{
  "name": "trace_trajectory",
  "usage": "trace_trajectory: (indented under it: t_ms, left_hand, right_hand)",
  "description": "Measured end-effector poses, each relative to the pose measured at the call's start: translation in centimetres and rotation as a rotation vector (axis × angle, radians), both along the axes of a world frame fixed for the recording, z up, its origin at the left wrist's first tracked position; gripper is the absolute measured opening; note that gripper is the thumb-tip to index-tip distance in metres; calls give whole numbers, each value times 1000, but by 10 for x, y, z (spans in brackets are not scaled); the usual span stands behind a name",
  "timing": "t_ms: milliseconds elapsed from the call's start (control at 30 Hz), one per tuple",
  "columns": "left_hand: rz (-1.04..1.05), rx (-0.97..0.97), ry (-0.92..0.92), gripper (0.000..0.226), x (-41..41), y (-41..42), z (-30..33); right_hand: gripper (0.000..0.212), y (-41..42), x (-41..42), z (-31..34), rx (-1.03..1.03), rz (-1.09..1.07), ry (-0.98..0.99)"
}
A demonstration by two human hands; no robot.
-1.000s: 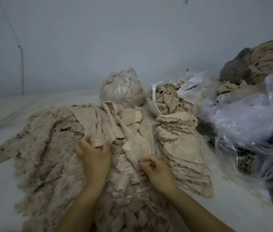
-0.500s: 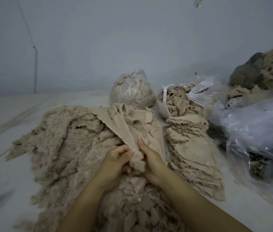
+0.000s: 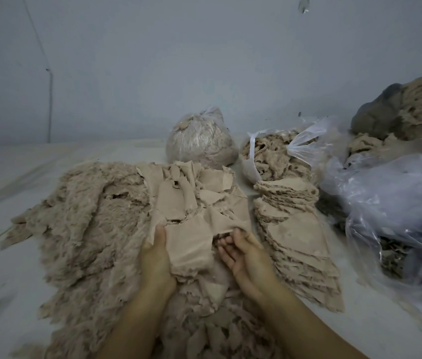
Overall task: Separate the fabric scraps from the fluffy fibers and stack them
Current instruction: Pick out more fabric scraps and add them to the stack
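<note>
— Hands first: what have you got in them?

— Your left hand [image 3: 157, 251] lies along the left edge of a smooth beige fabric scrap [image 3: 189, 246], fingers straight against it, gripping nothing that shows. Your right hand [image 3: 241, 251] is palm-up just right of the scrap, fingers loosely curled and touching the cloth's right corner; whether they actually pinch it, you can't tell from here.

— Where does the scrap go?

— To your right. The neat stack of flat beige scraps [image 3: 295, 229] sits just beside your right hand, its long axis running away from you. That hand is nearer, so it looks best placed to carry the piece across.

— And the fluff?

— The shaggy tan fiber heap [image 3: 85, 216] spreads on your left, touching the loose scrap pile [image 3: 191, 187] beyond your fingers. Farther back, a tied clear plastic bag of fibers [image 3: 201, 141] stands against the wall.
</note>
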State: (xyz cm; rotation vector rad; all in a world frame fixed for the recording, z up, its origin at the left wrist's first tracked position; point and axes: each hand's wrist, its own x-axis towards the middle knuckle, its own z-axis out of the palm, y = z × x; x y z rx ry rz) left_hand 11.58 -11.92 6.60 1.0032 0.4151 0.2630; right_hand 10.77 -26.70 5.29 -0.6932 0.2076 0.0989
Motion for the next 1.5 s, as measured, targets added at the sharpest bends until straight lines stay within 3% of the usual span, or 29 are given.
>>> trace_trajectory:
  t_ms: [100, 233, 333, 433, 500, 600, 733, 800, 967, 1267, 1367, 1433, 1500]
  left_hand:
    - [-66, 99, 1, 32, -3, -6, -7]
    - [-128, 129, -15, 38, -7, -14, -10]
    - [-185, 103, -41, 36, -13, -20, -13]
    - [-113, 92, -49, 30, -13, -19, -15]
    - [-37, 78, -45, 23, -10, -16, -14]
    - [-16, 98, -62, 22, -10, -16, -13]
    - [-126, 296, -112, 29, -14, -20, -13]
    - [-185, 335, -130, 32, -16, -21, -13]
    - [-38, 116, -69, 25, -7, -15, -9]
    - [-19, 184, -47, 24, 5, -12, -14]
    - [79, 138, 3, 24, 12, 8, -7]
    - [147, 210, 23, 27, 18, 28, 2]
    - [30, 421, 39, 25, 21, 29, 13]
  right_hand:
    - [22, -5, 1, 2, -32, 118, 92]
    - [68, 7, -8, -4, -316, 407, 196]
    - [53, 22, -15, -2, -195, 448, 135]
    - [34, 26, -11, -2, -14, 215, 77]
    - [28, 23, -6, -4, -59, 64, 66]
    - [24, 23, -5, -5, -95, 4, 76]
    - [38, 20, -10, 3, -64, 258, -24]
    - [40, 20, -7, 7, -102, 285, -45]
    - [26, 25, -2, 1, -184, 24, -18]
    - [19, 21, -19, -3, -269, 10, -44]
    - [19, 7, -19, -9, -305, -13, -2]
    - [18, -7, -21, -15, -360, 2, -8]
    - [14, -7, -25, -13, -442, 130, -69]
